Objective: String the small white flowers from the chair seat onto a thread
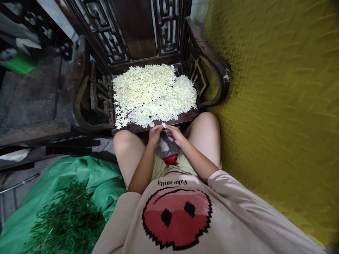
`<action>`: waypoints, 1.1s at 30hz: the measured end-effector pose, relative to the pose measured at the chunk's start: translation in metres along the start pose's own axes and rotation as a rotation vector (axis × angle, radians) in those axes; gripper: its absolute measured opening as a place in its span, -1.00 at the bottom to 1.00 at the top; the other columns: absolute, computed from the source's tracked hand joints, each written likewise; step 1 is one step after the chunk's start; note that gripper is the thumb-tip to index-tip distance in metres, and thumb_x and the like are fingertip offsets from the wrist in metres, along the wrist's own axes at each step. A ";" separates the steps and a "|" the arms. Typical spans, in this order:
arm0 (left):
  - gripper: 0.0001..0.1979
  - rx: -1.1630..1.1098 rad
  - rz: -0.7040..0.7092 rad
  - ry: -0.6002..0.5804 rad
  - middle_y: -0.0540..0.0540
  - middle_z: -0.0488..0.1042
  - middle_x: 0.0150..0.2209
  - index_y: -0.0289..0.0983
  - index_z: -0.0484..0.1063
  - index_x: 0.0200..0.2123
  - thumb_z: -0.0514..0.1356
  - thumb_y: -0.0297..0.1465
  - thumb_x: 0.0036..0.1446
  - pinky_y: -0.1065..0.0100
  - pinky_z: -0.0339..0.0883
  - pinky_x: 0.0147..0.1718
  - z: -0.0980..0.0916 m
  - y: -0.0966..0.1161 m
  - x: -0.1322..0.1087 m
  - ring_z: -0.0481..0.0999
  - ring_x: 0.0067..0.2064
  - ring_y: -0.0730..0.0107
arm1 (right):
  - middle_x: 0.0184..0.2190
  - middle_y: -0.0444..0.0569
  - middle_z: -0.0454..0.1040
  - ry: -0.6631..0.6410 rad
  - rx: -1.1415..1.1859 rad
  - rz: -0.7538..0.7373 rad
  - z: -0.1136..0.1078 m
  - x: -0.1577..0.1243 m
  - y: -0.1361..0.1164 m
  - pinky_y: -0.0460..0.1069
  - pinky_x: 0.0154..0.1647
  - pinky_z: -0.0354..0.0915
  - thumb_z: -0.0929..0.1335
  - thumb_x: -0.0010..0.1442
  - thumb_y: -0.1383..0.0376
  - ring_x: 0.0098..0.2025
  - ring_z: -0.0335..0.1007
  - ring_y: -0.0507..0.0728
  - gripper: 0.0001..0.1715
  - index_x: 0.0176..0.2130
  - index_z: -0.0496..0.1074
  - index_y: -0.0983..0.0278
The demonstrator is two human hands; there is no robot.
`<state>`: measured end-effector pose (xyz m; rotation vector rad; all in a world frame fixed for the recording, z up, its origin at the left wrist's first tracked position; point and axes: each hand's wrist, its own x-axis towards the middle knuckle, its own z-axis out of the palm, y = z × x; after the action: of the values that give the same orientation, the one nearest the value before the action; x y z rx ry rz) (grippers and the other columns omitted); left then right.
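Note:
A big heap of small cream artificial flower pieces (153,93) covers the seat of a dark carved wooden chair (209,53) in front of me. Just below the seat's front edge my left hand (155,134) and my right hand (174,133) meet, fingers pinched together. Between their fingertips sits one small white flower piece (164,125). Both hands hover over my lap, between my bare knees.
A green plastic sheet (87,176) with a pile of green stems (66,222) lies on the floor at lower left. A yellow textured wall (278,106) stands close on the right. Dark wooden furniture (34,102) fills the left.

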<state>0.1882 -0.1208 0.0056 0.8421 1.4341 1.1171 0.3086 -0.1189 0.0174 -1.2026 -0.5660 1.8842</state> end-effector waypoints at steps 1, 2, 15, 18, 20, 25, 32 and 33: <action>-0.66 0.001 0.000 -0.002 -0.01 0.43 -0.52 -0.29 0.51 -0.44 0.27 -0.13 -0.18 0.36 0.23 -0.32 0.000 0.001 -0.001 0.34 -0.42 0.45 | -0.71 -0.32 -0.04 -0.001 0.005 0.003 0.000 0.000 0.000 -0.07 -0.59 -0.28 0.46 -0.23 0.06 -0.66 -0.21 -0.11 -0.58 -0.49 0.31 0.28; -0.66 -0.004 -0.002 -0.003 -0.02 0.45 -0.50 -0.29 0.51 -0.44 0.29 -0.13 -0.20 0.35 0.24 -0.30 0.001 0.003 -0.002 0.36 -0.40 0.43 | -0.71 -0.32 -0.04 -0.002 0.012 0.004 0.000 0.000 0.000 -0.07 -0.59 -0.28 0.46 -0.23 0.06 -0.66 -0.21 -0.11 -0.58 -0.50 0.29 0.27; -0.80 0.188 0.197 0.077 -0.03 0.38 -0.45 -0.27 0.47 -0.49 0.24 -0.24 -0.09 0.36 0.19 -0.31 0.001 0.006 -0.005 0.30 -0.41 0.45 | -0.66 -0.26 0.17 0.178 -0.097 -0.118 -0.002 0.003 0.001 -0.11 -0.57 -0.09 0.44 -0.21 0.05 -0.61 -0.02 -0.08 -0.60 -0.43 0.37 0.27; -0.84 0.290 0.265 0.107 -0.01 0.34 -0.47 -0.25 0.44 -0.48 0.19 -0.27 -0.03 0.38 0.17 -0.33 0.000 0.006 -0.007 0.26 -0.43 0.46 | -0.53 -0.16 0.35 0.161 -0.230 -0.279 -0.003 0.006 0.002 -0.10 -0.44 0.07 0.43 -0.18 0.06 -0.46 0.18 -0.02 -0.61 -0.38 0.43 0.27; -0.84 0.283 0.249 0.084 -0.01 0.34 -0.49 -0.25 0.42 -0.47 0.17 -0.27 -0.01 0.39 0.16 -0.35 0.000 0.006 -0.008 0.27 -0.43 0.45 | -0.50 -0.14 0.37 0.114 -0.279 -0.290 -0.004 0.008 0.002 -0.09 -0.38 0.10 0.43 -0.18 0.06 -0.41 0.22 0.00 -0.62 -0.41 0.44 0.28; -0.82 0.190 0.175 0.046 -0.03 0.42 -0.44 -0.26 0.45 -0.41 0.19 -0.26 -0.03 0.40 0.18 -0.33 0.002 0.008 -0.009 0.34 -0.39 0.43 | -0.60 -0.20 0.27 0.110 -0.291 -0.268 -0.005 0.009 0.003 -0.10 -0.43 0.04 0.43 -0.18 0.08 -0.49 0.12 -0.03 -0.66 -0.47 0.40 0.28; -0.82 0.166 0.162 0.050 -0.06 0.47 -0.39 -0.26 0.48 -0.43 0.22 -0.27 -0.05 0.39 0.19 -0.31 -0.001 0.009 -0.005 0.39 -0.35 0.40 | -0.63 -0.21 0.21 0.073 -0.325 -0.225 -0.006 0.007 0.000 -0.10 -0.49 -0.03 0.43 -0.18 0.09 -0.53 0.05 -0.04 -0.68 -0.49 0.41 0.29; -0.83 0.156 0.152 0.043 -0.06 0.47 -0.41 -0.27 0.47 -0.44 0.22 -0.27 -0.05 0.38 0.20 -0.30 -0.001 0.009 -0.004 0.40 -0.35 0.40 | -0.63 -0.21 0.22 0.072 -0.308 -0.213 -0.005 0.006 -0.001 -0.10 -0.49 -0.04 0.43 -0.18 0.10 -0.53 0.05 -0.04 -0.68 -0.49 0.41 0.29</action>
<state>0.1873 -0.1225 0.0152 1.0576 1.5280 1.1531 0.3124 -0.1136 0.0124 -1.3410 -0.9321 1.6068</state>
